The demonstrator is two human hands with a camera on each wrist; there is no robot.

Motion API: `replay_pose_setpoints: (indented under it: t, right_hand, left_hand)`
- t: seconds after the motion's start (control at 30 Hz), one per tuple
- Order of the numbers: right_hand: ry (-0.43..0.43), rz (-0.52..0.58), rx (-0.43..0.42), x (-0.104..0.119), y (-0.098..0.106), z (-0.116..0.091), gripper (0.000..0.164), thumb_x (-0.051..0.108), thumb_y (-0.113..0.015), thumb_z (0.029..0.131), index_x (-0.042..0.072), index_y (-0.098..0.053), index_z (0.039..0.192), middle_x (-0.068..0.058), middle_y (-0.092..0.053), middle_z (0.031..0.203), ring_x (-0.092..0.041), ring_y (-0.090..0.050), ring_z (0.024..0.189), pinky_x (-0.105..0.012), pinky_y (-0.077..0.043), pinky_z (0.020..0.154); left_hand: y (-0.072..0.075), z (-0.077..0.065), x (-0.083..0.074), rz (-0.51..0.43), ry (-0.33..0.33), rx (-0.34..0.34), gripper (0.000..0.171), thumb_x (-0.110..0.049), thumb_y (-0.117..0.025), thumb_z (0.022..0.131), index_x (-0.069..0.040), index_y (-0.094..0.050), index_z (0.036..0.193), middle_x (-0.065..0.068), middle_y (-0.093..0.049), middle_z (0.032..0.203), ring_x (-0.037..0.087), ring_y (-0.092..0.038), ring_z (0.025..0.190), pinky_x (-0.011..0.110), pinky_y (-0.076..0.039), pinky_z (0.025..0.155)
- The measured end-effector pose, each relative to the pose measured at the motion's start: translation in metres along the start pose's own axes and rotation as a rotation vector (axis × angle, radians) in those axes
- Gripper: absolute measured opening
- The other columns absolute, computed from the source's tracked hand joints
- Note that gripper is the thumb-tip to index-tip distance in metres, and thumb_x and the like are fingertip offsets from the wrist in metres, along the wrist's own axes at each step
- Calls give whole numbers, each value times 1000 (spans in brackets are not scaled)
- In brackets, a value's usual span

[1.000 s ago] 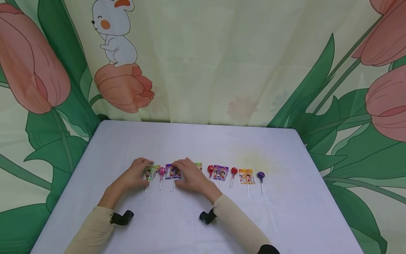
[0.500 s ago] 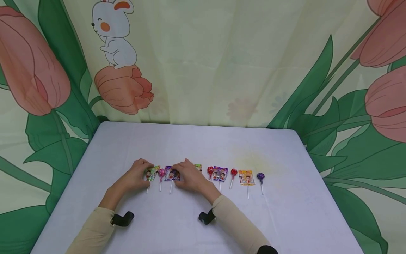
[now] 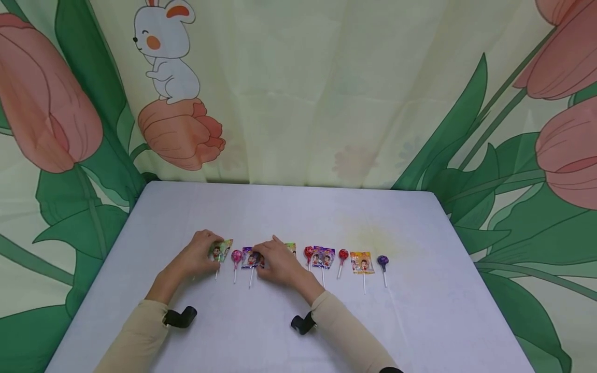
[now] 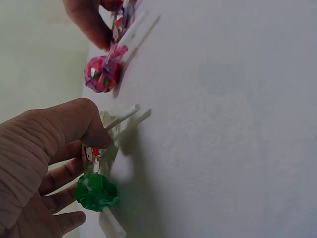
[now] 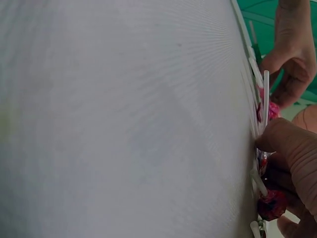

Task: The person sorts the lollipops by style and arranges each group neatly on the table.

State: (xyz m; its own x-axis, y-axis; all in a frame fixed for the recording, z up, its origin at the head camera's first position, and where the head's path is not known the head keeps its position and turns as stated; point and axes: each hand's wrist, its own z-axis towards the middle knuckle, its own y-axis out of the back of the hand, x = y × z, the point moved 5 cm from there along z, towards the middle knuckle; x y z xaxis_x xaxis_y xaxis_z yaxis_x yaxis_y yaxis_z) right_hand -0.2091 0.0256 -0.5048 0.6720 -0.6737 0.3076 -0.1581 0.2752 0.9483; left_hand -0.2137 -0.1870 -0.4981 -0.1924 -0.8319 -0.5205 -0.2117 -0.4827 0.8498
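Observation:
My left hand (image 3: pixel 198 256) pinches a lollipop in a flat green wrapper (image 3: pixel 226 248) by thumb and fingers, its white stick pointing toward me. In the left wrist view, a round green lollipop (image 4: pixel 96 192) lies beside the curled fingers. Between my two hands is a round pink lollipop (image 3: pixel 236 256). My right hand (image 3: pixel 282 263) holds a lollipop in a flat purple wrapper (image 3: pixel 250 258), partly hidden by the fingers. Under that hand, a dark red round lollipop (image 5: pixel 272 204) shows in the right wrist view.
The row continues rightward with a half-hidden green wrapper (image 3: pixel 291 247), a red lollipop (image 3: pixel 309 252), a purple-wrapped one (image 3: pixel 323 256), another red one (image 3: pixel 343 254), an orange-wrapped one (image 3: pixel 361 262) and a dark purple one (image 3: pixel 383 260). A white cloth covers the table (image 3: pixel 298 212); a tulip-print curtain (image 3: pixel 289 93) hangs behind.
My left hand has shifted slightly left and away from me with the green-wrapped lollipop. My right hand keeps its hold on the purple-wrapped one. The head view has tilted up a little.

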Motion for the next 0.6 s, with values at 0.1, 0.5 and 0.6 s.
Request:
replay_pose_setpoints:
  t: [0.1,0.5,0.6]
  right_hand:
    - [-2,-5,-11,0,-1,0,50,25,-72,92,9,-61,138,-5,-65,136,-19,-56,132,-43,-21,126]
    - [1,-16,-17,-2,-4,-1,51,27,-72,92,10,-61,139,-4,-65,136,-18,-56,132,-46,-22,126]
    - [-5,-12,-2,-2,-4,-2,52,27,-72,92,10,-60,139,-4,-65,137,-18,-55,133,-47,-21,126]
  left_hand:
    - [3,5,-1,1,3,-7,63,-9,-85,76,6,-59,132,22,-55,125,42,-45,125,58,-47,105]
    - [16,37,-2,25,9,11,65,-13,-84,78,8,-58,134,25,-53,129,41,-45,123,57,-47,104]
    - [18,46,1,34,22,21,65,-14,-83,80,8,-57,135,26,-52,130,41,-46,121,57,-47,104]
